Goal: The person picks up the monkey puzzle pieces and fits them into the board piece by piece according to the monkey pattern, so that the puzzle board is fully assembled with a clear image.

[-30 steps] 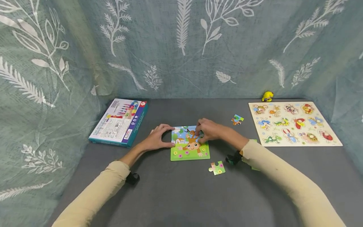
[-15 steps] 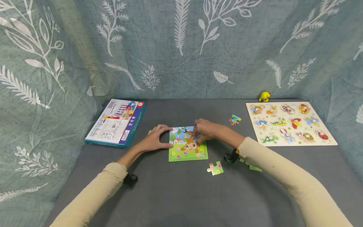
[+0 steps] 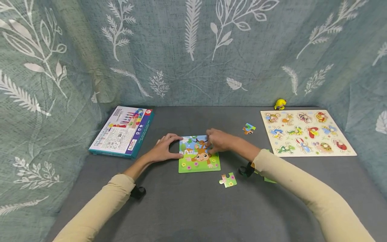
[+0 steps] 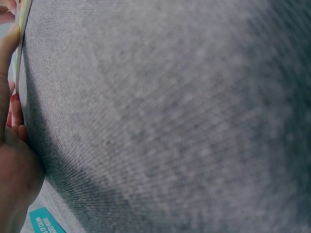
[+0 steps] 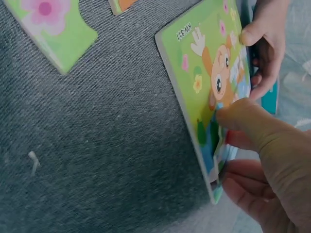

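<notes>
A monkey jigsaw puzzle (image 3: 196,165) in a flat green board lies mid-table in the head view. My left hand (image 3: 163,149) holds its left edge, thumb and fingers spread along the rim. In the left wrist view only the puzzle board's thin edge (image 4: 22,46) shows, beside the left hand (image 4: 18,170). Over the upper right part of the picture, my right hand (image 3: 220,140) pinches a jigsaw piece (image 5: 219,145) between thumb and fingers. One border of that piece stands raised from the board in the right wrist view; my fingers hide most of it.
Loose jigsaw pieces lie near: a pink-flowered one (image 3: 228,180) in front, a blue-green one (image 3: 249,128) behind, and green ones (image 3: 269,180) partly under the right sleeve. A boxed set (image 3: 122,132) stands left. An insect peg board (image 3: 308,132) and yellow toy (image 3: 280,104) are right.
The head view has shifted slightly, so everything sits a little further left. Both hands stay at the puzzle, with the right fingers making only small movements over the same spot.
</notes>
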`<state>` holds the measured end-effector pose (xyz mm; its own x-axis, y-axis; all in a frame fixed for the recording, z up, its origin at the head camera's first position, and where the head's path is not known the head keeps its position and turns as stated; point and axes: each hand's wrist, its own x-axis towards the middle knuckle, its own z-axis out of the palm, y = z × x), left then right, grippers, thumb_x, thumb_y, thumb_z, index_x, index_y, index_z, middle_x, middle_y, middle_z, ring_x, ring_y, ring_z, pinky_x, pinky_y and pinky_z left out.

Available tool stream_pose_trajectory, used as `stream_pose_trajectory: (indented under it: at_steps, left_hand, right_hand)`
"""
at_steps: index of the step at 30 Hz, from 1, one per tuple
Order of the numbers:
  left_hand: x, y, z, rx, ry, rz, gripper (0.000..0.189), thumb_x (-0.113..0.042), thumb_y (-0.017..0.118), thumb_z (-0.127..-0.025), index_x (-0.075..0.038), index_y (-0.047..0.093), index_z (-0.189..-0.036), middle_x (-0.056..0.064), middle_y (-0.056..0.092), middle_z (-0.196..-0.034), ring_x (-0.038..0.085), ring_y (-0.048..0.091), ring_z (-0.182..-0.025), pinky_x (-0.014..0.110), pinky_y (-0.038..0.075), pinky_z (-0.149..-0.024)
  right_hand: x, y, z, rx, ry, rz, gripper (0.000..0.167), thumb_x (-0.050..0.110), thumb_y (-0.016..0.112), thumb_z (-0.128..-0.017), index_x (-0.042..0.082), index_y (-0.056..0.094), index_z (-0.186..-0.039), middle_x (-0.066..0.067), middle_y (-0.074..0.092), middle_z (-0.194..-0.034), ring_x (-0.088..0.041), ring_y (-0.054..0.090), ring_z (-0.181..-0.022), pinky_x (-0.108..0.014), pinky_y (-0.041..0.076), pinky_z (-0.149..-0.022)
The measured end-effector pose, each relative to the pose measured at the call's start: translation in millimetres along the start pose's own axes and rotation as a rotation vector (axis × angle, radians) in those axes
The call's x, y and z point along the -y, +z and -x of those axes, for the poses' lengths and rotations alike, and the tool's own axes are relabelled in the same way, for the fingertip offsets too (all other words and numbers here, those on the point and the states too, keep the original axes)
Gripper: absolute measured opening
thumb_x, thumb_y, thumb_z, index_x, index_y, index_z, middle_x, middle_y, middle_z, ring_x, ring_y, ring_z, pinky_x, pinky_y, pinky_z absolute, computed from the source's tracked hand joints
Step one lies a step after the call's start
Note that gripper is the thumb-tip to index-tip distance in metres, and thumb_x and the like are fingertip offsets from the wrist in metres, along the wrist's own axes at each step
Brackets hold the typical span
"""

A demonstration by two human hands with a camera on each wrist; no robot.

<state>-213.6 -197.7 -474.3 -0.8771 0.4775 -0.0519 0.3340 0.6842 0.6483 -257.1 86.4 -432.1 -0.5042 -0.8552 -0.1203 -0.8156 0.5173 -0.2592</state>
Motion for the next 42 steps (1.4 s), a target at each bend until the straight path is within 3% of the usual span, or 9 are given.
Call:
stream_pose_trajectory:
  at_steps: [4,8,16,23,29,42]
  left_hand:
    - [-0.8,0.3,-0.2,0.001,-0.003,-0.009,0.07,-0.035,0.076,-0.082,-0.015,0.047,-0.143,0.014,0.039,-0.144,0.034,0.037,-0.131,0.051,0.027,-0.095]
    - [-1.6,0.3,-0.3,0.0,-0.012,-0.01,0.07,-0.035,0.076,-0.082,-0.015,0.047,-0.143,0.014,0.039,-0.144,0.034,0.037,-0.131,0.051,0.027,-0.095]
    - [-1.4,-0.9,0.8,0.003,-0.012,-0.001,0.07,-0.036,0.076,-0.082,-0.015,0.048,-0.142,0.014,0.04,-0.143,0.033,0.037,-0.13,0.048,0.027,-0.094]
    - [-0.8,-1.5,0.1,-0.008,-0.004,0.003,0.07,-0.035,0.076,-0.082,-0.015,0.047,-0.142,0.015,0.04,-0.142,0.034,0.037,-0.13,0.051,0.027,-0.095]
    - [-0.6,-1.0,0.2,-0.001,-0.009,-0.005,0.069,-0.036,0.075,-0.082,-0.015,0.048,-0.142,0.014,0.041,-0.142,0.034,0.037,-0.13,0.049,0.027,-0.094]
    - [0.4,0.8,0.4,-0.009,-0.007,-0.015,0.069,-0.036,0.076,-0.082,-0.015,0.049,-0.141,0.014,0.041,-0.141,0.033,0.038,-0.131,0.051,0.028,-0.095]
  right_hand:
    - [2.2,-0.8,-2.5,0.036,-0.031,0.092,0.018,0.024,0.073,-0.086,0.007,0.079,-0.092,-0.007,0.062,-0.087,-0.015,0.042,-0.075,-0.027,0.034,-0.069]
    - [6.0,-4.2,-4.6,0.078,-0.021,0.155,0.018,0.025,0.073,-0.086,0.009,0.079,-0.088,-0.006,0.063,-0.089,-0.016,0.048,-0.078,-0.031,0.04,-0.072]
    - [2.8,-1.5,-1.4,0.036,-0.054,0.142,0.018,0.025,0.073,-0.087,0.011,0.079,-0.094,-0.006,0.063,-0.09,-0.017,0.052,-0.08,-0.033,0.044,-0.072]
    - [0.6,-3.2,0.1,0.007,-0.097,0.17,0.018,0.024,0.069,-0.088,0.01,0.078,-0.094,-0.008,0.064,-0.091,-0.017,0.055,-0.075,-0.029,0.043,-0.065]
    - [-0.4,-4.7,1.9,0.008,-0.095,0.136,0.025,0.024,0.068,-0.088,0.009,0.076,-0.106,-0.01,0.069,-0.099,-0.017,0.062,-0.077,-0.027,0.048,-0.061]
    - [-5.6,-6.2,1.6,-0.01,-0.153,0.14,0.028,0.023,0.065,-0.09,0.007,0.075,-0.11,-0.01,0.074,-0.099,-0.018,0.068,-0.077,-0.028,0.052,-0.062]
